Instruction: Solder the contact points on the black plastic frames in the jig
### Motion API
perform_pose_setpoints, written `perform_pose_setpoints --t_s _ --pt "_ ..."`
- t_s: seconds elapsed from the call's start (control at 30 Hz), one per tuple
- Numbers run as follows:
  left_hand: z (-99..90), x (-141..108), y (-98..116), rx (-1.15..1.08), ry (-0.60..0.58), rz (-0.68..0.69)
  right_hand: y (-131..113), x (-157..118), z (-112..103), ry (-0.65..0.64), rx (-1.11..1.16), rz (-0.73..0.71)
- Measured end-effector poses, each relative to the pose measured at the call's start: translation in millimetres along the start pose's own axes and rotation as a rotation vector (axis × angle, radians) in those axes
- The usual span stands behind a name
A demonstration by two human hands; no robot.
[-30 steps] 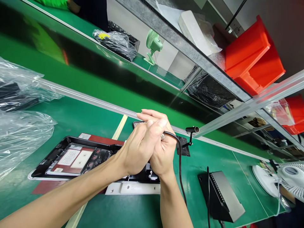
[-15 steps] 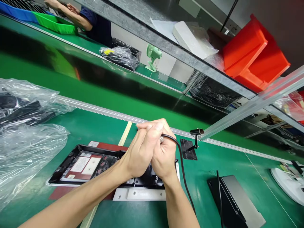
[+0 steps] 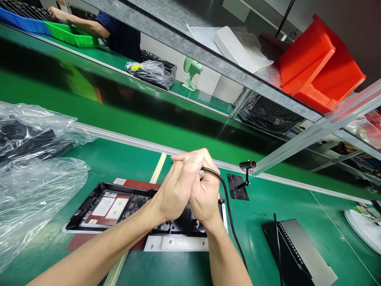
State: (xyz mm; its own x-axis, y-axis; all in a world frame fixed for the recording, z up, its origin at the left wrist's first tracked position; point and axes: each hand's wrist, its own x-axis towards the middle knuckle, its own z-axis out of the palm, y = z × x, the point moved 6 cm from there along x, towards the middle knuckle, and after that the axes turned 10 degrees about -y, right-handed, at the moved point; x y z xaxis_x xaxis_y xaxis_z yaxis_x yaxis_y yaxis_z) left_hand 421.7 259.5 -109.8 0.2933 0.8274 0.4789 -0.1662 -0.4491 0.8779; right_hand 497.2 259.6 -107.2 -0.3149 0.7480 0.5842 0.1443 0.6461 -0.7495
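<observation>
My left hand [image 3: 175, 191] and my right hand [image 3: 206, 190] are closed together, fingers wrapped, above a black plastic housing [image 3: 85, 206]. A black cord [image 3: 228, 198] with a small metal fitting comes out at the top of my right hand and runs down past my right forearm. The corded tool's body is hidden in my grip, so I cannot make out its kind. Under my hands lies the housing, open side up, with its right part partly covered. It rests on a dark red fixture board [image 3: 77, 241] with a white block [image 3: 178, 243] along the front.
Clear plastic bags [image 3: 38, 190] with black parts lie at left. To the right stand a black tube holder [image 3: 247, 166] and a grey-and-black panel [image 3: 306, 246]. Overhead, a metal shelf [image 3: 205, 51] carries a red bin [image 3: 321, 67]. Across the bench, a person's arm [image 3: 86, 27] reaches over trays.
My clasped hands keep the same hold over the housing. The view has shifted slightly. Across the bench, the other person's arm has moved down towards the trays.
</observation>
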Motion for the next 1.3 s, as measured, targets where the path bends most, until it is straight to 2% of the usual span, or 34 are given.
perform_pose_setpoints --t_s 0.27,0.43,0.6,1.17,1.3 --pt "-3.8 -5 -10 0.068 0.023 -0.046 -5 2 1 0.007 0.025 -0.058" --pt "-1.2 -2 -5 0.06 -0.012 -0.022 -4 1 1 0.004 0.006 -0.038" --pt "-2.1 0 0 0.063 0.001 0.013 -2 0 1 0.018 0.019 -0.029" --pt "-5.3 -3 -11 0.064 0.049 -0.051 2 0 1 0.028 -0.011 -0.02" --pt "-3.2 -1 -8 0.024 0.048 -0.032 2 0 2 0.025 0.0 -0.017"
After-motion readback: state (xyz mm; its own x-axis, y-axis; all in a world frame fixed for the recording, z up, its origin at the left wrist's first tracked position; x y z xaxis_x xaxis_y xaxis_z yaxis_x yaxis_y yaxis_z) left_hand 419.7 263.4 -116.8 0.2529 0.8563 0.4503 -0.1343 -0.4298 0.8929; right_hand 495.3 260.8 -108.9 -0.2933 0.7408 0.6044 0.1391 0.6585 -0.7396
